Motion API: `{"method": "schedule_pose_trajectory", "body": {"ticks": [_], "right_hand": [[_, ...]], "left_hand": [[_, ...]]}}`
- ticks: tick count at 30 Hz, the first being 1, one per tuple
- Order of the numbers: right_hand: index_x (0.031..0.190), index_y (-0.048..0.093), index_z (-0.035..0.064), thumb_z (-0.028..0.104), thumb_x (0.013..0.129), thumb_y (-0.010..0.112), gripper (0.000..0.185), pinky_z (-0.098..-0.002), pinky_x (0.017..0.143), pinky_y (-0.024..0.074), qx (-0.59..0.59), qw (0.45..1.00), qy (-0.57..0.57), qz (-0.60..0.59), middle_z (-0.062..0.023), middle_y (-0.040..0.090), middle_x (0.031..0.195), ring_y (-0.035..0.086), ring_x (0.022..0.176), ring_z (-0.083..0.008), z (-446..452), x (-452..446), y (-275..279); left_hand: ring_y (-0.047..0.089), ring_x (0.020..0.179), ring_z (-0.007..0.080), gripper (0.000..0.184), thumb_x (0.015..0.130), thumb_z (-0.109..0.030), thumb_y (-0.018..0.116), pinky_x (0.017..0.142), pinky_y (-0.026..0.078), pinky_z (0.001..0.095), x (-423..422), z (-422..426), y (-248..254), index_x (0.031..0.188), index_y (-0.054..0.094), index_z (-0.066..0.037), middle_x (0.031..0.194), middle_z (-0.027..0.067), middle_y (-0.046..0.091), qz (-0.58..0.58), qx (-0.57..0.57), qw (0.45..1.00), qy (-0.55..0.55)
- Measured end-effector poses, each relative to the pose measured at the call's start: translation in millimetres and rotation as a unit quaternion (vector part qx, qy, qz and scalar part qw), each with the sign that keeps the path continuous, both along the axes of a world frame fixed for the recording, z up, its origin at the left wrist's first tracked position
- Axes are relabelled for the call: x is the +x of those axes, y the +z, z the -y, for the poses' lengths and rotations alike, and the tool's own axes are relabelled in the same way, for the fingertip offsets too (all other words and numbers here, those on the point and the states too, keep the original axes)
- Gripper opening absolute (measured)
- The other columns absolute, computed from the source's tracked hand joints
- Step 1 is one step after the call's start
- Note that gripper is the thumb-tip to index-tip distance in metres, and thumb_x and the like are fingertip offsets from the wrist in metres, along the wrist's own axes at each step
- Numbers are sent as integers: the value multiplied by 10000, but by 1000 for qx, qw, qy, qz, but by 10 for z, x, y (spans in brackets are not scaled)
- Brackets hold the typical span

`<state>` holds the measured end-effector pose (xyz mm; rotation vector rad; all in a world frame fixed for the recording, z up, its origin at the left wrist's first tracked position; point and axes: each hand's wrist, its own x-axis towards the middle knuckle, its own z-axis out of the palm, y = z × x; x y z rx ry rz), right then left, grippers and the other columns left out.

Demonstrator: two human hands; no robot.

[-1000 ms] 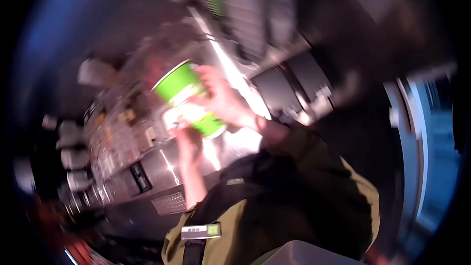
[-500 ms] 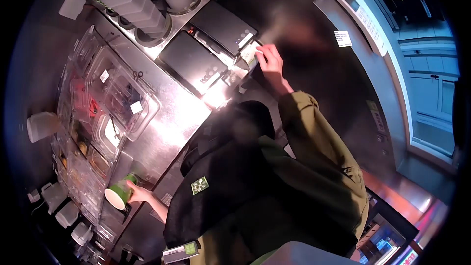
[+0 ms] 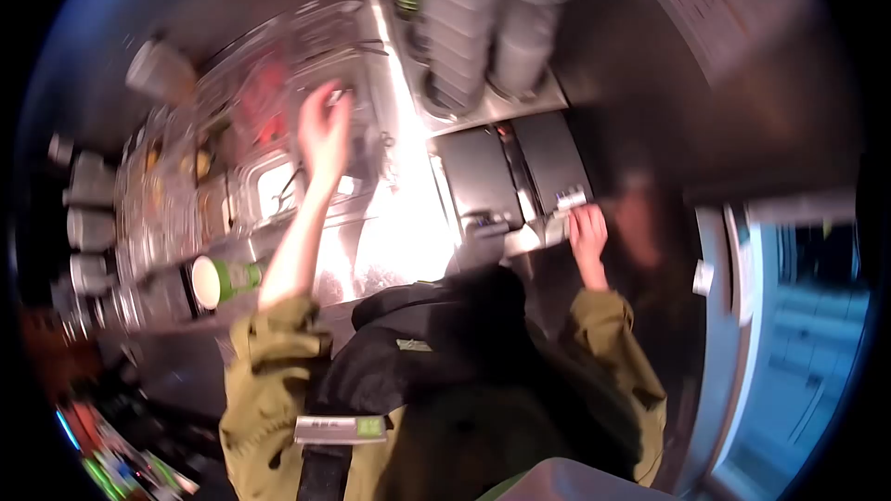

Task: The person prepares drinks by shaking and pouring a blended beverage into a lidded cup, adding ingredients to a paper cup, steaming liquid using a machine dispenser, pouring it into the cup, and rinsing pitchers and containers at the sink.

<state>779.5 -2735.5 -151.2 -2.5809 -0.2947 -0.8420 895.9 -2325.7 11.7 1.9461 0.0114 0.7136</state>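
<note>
The left hand (image 3: 325, 139) hovers above the clear-lidded containers (image 3: 264, 102), grip blurred, its width unclear. The right hand (image 3: 588, 239) has a narrow grip beside the black devices (image 3: 478, 176); I can't tell whether it holds anything. The green cup (image 3: 223, 281) is on the counter (image 3: 408, 223).

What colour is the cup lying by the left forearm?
Green outside, pale inside; the head view shows the cup.

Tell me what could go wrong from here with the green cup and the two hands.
The green cup sits near the counter's front edge, close to the left forearm; a sweep of that arm might knock it off.

The left hand is over the clear containers and could nudge one.

The right hand is at the front of a black box and might jostle it.
</note>
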Motion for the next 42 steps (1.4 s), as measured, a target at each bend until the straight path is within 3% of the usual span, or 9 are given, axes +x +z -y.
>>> {"method": "schedule_pose_trajectory", "body": {"ticks": [9,16,18,22,25,27,33,41,42], "right_hand": [[727,516,16,-27,714,558,62,-378,614,410,16,997,5,-78,-129,451,734,486,693,-302,-13,12,5],[758,470,6,-8,733,533,69,-392,688,418,57,988,-4,-143,-154,504,828,495,787,-327,-133,-63,259],[743,456,4,-22,735,505,56,-366,718,426,87,988,-1,-124,-153,537,878,508,810,-317,-225,-112,580],[740,432,13,-53,785,473,90,-284,664,414,231,972,-25,37,-99,504,761,497,706,-188,-365,-56,1306],[1032,425,-10,-51,803,502,245,-259,689,435,486,865,-82,98,-94,515,918,505,767,-133,-775,187,1707],[1075,426,-12,-70,778,500,312,-236,706,436,578,815,3,-32,-100,518,958,522,806,-133,-1156,429,2001],[1072,420,-20,-73,734,588,382,-214,687,446,671,660,306,-146,-84,552,863,547,782,-121,-2647,1055,2552],[1236,321,-31,61,763,619,566,-270,817,420,552,740,339,-180,-137,537,1042,524,944,-171,-3459,773,2419],[1305,217,-20,110,781,604,664,-293,884,379,609,560,412,-381,-164,466,1167,479,1035,-198,-3398,838,2231]], "left_hand": [[521,1016,305,444,712,-275,580,876,410,390,2531,640,244,1106,525,-77,1001,164,579,-176,388,894,-136],[569,943,312,400,670,-134,585,786,466,406,2827,780,602,1059,521,-64,1035,149,575,-301,368,866,-157],[535,1019,291,616,653,-354,648,845,437,386,2898,569,747,1168,480,-60,1095,166,555,-258,400,864,-166],[581,914,212,615,681,-366,673,774,463,313,2348,1,1138,1171,489,-42,1054,176,572,-139,264,948,-114],[554,915,200,631,721,-310,688,678,483,273,1656,-333,937,1213,404,-37,1166,205,461,-108,39,990,-82],[547,862,157,617,736,-224,688,697,465,246,1015,-239,808,1199,343,-7,1046,173,503,-83,-199,975,-55],[452,1035,174,530,823,-131,584,778,466,301,-283,83,390,1232,258,-48,1160,154,395,37,-480,876,-13],[433,1054,189,477,897,-243,463,830,422,331,-1183,103,430,1270,204,-95,1201,117,373,113,-538,835,15],[426,1063,189,480,898,-264,457,852,407,337,-1271,21,328,1273,213,-89,1215,114,364,112,-545,830,-45]]}}
